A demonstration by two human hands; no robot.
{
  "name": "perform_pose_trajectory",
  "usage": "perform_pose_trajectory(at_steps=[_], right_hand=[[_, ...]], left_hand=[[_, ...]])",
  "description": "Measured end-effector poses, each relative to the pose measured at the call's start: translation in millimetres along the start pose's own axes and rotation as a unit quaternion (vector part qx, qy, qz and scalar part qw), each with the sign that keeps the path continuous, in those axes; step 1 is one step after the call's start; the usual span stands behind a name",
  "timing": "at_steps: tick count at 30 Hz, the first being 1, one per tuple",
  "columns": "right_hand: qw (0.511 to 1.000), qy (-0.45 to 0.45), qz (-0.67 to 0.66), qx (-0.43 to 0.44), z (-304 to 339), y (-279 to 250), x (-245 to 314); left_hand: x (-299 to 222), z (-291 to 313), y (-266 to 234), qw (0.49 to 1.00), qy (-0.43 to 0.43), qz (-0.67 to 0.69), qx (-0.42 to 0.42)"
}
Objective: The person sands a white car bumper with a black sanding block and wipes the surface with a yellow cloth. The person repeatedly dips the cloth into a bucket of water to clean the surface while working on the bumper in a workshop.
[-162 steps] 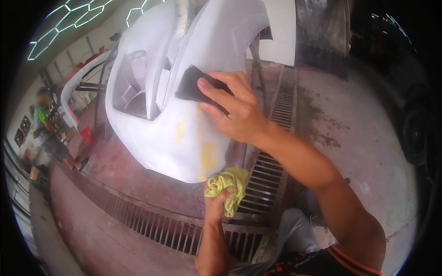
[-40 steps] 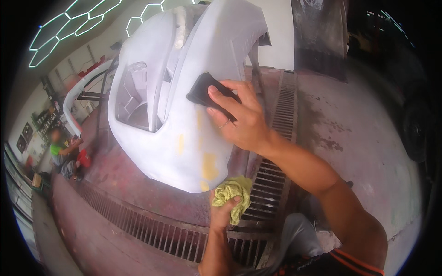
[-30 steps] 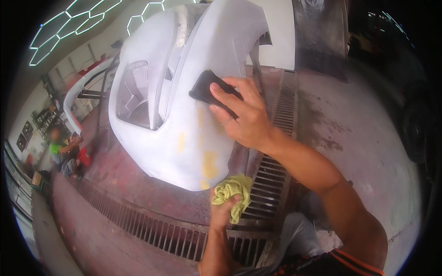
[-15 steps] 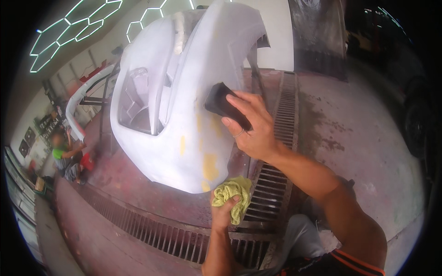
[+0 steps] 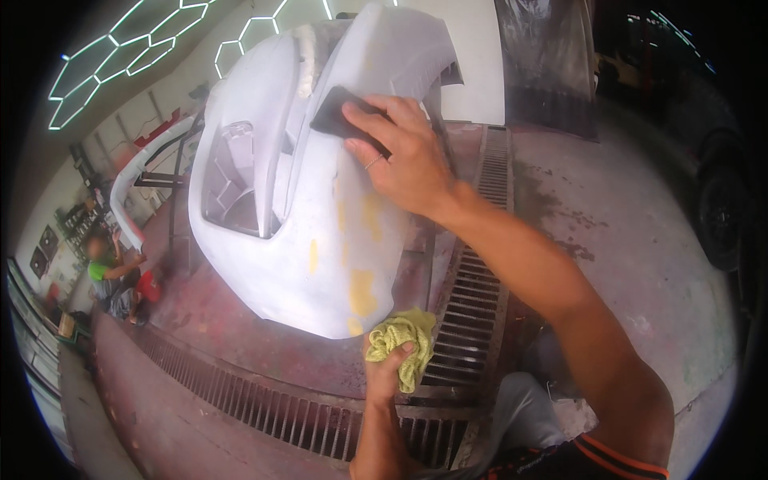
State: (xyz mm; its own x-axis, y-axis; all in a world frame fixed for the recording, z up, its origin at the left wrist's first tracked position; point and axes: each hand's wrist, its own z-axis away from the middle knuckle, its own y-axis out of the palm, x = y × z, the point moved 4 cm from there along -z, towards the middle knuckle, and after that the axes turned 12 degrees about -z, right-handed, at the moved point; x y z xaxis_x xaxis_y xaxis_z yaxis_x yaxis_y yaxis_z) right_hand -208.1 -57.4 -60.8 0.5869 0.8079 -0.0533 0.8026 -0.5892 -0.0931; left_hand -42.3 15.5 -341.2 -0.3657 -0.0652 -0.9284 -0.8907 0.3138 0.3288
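A large car bumper (image 5: pixel 296 280), whitish with several yellow filler patches, stands in front of me. My right hand (image 5: pixel 408 156) grips a black sanding block (image 5: pixel 340 116) from above and rests it against the bumper's upper face, beside the long ridge. Whether sandpaper lies under the block is hidden. Below the bumper's lower corner, my left hand (image 5: pixel 386 372) is closed around a crumpled yellow-green cloth (image 5: pixel 406 340). The cloth sits close to the bumper's bottom edge; I cannot tell whether they touch.
Metal floor grates (image 5: pixel 464 328) run below and right of the bumper. At the far left a person in a green top (image 5: pixel 116 276) crouches by another bumper (image 5: pixel 120 196) and a red bucket (image 5: pixel 150 286). A dark car wheel (image 5: pixel 724 208) shows at the right.
My right hand has slid the sanding block up and to the left over the bumper, from the patched side to near the ridge. My left hand stays in place with the cloth.
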Motion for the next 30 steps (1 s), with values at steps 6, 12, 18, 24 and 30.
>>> perform_pose_trajectory(at_steps=[6,12,18,24,30], right_hand=[[0.996,-0.05,-0.042,0.066,28,-4,34],[1.0,-0.007,-0.012,-0.004,7,-4,4],[0.996,-0.058,-0.049,0.042,39,-4,25],[0.994,-0.075,-0.054,0.05,34,2,32],[0.996,-0.06,-0.054,0.038,47,1,38]], left_hand=[[1,2,-3,1.0,0.005,0.0,-0.002],[1,-1,2,1.0,0.006,0.014,0.013],[-2,1,5,1.0,-0.003,0.004,0.007],[0,2,2,1.0,0.007,0.01,0.008],[6,0,0,0.999,-0.017,0.024,0.018]])
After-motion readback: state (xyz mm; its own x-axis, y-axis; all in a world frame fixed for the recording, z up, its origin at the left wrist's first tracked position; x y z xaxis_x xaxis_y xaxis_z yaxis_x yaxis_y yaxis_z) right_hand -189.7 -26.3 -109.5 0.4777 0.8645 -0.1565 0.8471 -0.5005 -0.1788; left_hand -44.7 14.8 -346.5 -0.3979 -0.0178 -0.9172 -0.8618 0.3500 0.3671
